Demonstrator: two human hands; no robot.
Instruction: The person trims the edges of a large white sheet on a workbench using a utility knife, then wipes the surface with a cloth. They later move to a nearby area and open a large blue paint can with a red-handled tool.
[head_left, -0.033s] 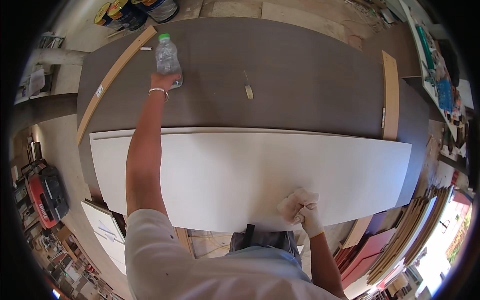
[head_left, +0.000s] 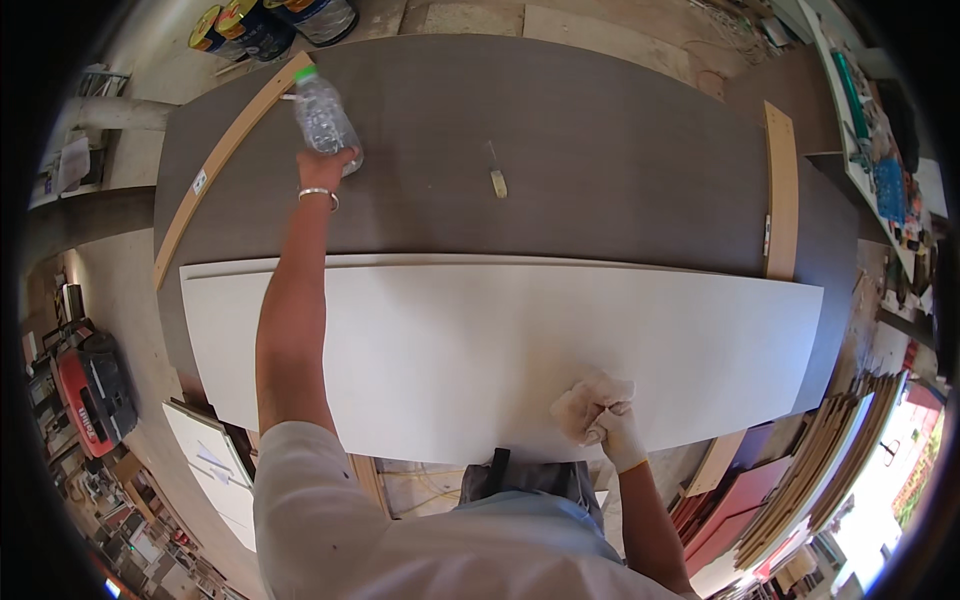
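Observation:
My left hand point(head_left: 327, 168) reaches to the far left of the dark board, a bangle on its wrist. Its fingers wrap round the lower part of a clear plastic bottle point(head_left: 325, 115) with a green cap, which leans to the left. In a white glove, my right hand point(head_left: 618, 432) grips a crumpled pale cloth point(head_left: 590, 400). The cloth rests at the near edge of a long white panel point(head_left: 440, 340), right of the middle. Another white panel shows as a thin strip behind it.
Under the panels lies a large dark board point(head_left: 600, 130). On it are a small yellowish block point(head_left: 499, 184), a left wooden strip point(head_left: 220, 155) and a right wooden strip point(head_left: 782, 190). Paint cans point(head_left: 255, 28) stand beyond, and stacked boards point(head_left: 815, 470) lean at the right.
The bottle has tipped further to the left in my left hand. My right hand and the cloth have shifted very slightly left.

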